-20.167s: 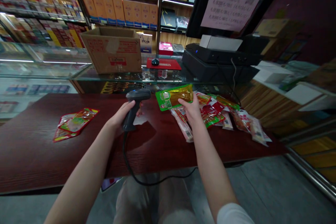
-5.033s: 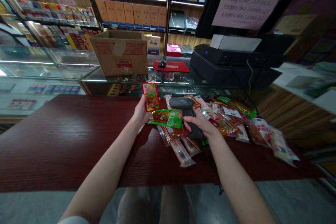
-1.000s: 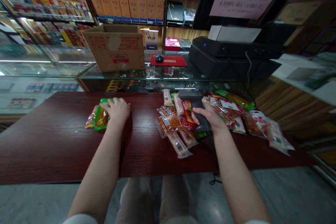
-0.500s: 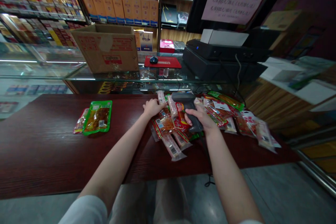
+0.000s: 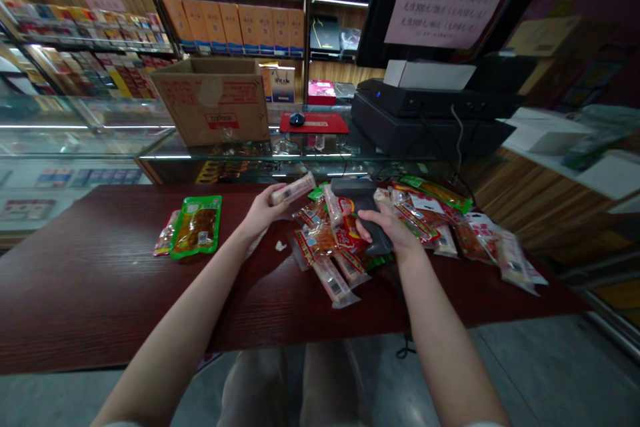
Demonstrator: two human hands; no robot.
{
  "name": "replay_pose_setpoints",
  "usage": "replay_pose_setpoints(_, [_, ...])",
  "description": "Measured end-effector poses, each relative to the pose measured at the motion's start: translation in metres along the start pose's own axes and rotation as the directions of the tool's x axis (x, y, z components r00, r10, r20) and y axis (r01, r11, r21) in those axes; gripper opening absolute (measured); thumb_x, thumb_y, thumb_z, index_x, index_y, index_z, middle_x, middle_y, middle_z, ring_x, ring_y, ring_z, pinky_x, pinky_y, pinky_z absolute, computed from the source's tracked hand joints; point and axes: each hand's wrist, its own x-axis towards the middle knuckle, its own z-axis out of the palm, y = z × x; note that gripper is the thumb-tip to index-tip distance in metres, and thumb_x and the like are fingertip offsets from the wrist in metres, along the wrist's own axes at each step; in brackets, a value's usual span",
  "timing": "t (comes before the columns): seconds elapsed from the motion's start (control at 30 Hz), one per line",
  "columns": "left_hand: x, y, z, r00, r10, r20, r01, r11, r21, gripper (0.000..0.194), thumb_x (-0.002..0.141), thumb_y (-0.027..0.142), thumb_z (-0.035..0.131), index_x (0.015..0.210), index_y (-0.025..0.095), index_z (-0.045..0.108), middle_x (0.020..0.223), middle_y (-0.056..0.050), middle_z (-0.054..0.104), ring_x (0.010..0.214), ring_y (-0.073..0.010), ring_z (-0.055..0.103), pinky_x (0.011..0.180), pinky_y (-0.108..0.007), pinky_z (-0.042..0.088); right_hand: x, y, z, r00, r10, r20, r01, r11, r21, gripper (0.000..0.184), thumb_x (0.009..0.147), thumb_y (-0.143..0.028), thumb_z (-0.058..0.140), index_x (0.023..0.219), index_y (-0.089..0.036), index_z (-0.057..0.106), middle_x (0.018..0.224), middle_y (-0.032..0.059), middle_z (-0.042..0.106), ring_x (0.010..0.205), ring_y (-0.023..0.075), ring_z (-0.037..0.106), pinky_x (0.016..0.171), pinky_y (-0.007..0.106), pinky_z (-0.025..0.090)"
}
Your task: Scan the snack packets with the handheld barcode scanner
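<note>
My left hand [image 5: 261,212] is closed round a long pale snack stick packet [image 5: 294,189], lifted a little above the dark red table [image 5: 100,280]. My right hand [image 5: 387,225] grips the handle of a black barcode scanner [image 5: 361,203], whose head points toward the lifted packet. Below and between the hands lies a pile of snack packets [image 5: 330,247], red, green and clear. A green packet [image 5: 197,225] rests on a second packet at the table's left.
More snack packets [image 5: 475,233] spread to the right edge of the table. Behind is a glass counter [image 5: 150,147] carrying a cardboard box [image 5: 213,100], a red mouse pad with a mouse [image 5: 297,119] and a black register [image 5: 430,113]. Shelves of boxed goods fill the back wall.
My left hand left the green packet at the left, reached into the pile and has lifted a long pale packet. My right hand stays on the scanner.
</note>
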Motion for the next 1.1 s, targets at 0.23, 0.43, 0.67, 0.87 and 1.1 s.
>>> replay_pose_setpoints(0.23, [-0.015, 0.015, -0.010, 0.999, 0.027, 0.019, -0.025, 0.997, -0.077, 0.070, 0.073, 0.043, 0.077, 0.132, 0.014, 0.055, 0.119, -0.013, 0.069, 0.097, -0.0250, 0.069, 0.086, -0.042, 0.057, 0.001, 0.002, 0.008, 0.997, -0.016, 0.075, 0.020, 0.999, -0.046, 0.026, 0.077, -0.038, 0.068, 0.088, -0.018, 0.056, 0.046, -0.0048, 0.054, 0.037, 0.0092, 0.043, 0.037, 0.021, 0.030])
replay_pose_setpoints(0.43, [-0.013, 0.013, -0.010, 0.996, 0.090, 0.019, -0.091, 0.995, 0.048, 0.065, 0.075, 0.042, 0.073, 0.131, 0.013, 0.057, 0.112, -0.012, 0.072, 0.094, -0.0237, 0.070, 0.089, -0.041, 0.055, 0.001, 0.002, 0.013, 0.992, -0.022, 0.127, 0.029, 0.998, -0.051, 0.030, 0.080, -0.040, 0.068, 0.092, -0.016, 0.055, 0.047, -0.0058, 0.052, 0.038, 0.0079, 0.042, 0.040, 0.021, 0.031])
replay_pose_setpoints(0.67, [-0.015, 0.015, -0.009, 0.993, 0.119, 0.016, -0.120, 0.983, 0.136, 0.061, 0.075, 0.041, 0.071, 0.129, 0.013, 0.058, 0.111, -0.011, 0.072, 0.093, -0.0230, 0.070, 0.090, -0.041, 0.054, 0.000, 0.002, 0.010, 0.990, -0.016, 0.141, 0.018, 1.000, -0.013, 0.029, 0.080, -0.039, 0.069, 0.091, -0.017, 0.053, 0.050, -0.0054, 0.054, 0.039, 0.0076, 0.042, 0.040, 0.021, 0.031])
replay_pose_setpoints(0.87, [-0.012, 0.021, -0.021, 0.998, 0.068, 0.017, -0.071, 0.964, 0.257, 0.056, 0.077, 0.048, 0.063, 0.123, 0.015, 0.059, 0.112, -0.011, 0.071, 0.095, -0.0249, 0.068, 0.086, -0.041, 0.055, -0.004, -0.001, 0.005, 0.997, -0.073, 0.025, 0.073, 0.997, 0.000, 0.030, 0.079, -0.036, 0.066, 0.099, -0.017, 0.055, 0.046, -0.0062, 0.053, 0.036, 0.0089, 0.041, 0.038, 0.022, 0.028])
replay_pose_setpoints(1.1, [-0.019, 0.041, -0.095, 0.858, -0.146, -0.492, 0.499, 0.467, 0.730, 0.057, 0.080, 0.045, 0.051, 0.128, 0.014, 0.057, 0.118, -0.025, 0.066, 0.115, -0.0459, 0.058, 0.096, -0.062, 0.042, -0.004, -0.003, -0.006, 0.993, -0.068, -0.098, 0.070, 0.997, 0.017, 0.028, 0.080, -0.035, 0.065, 0.100, -0.016, 0.059, 0.047, -0.0050, 0.054, 0.038, 0.0095, 0.043, 0.039, 0.022, 0.030])
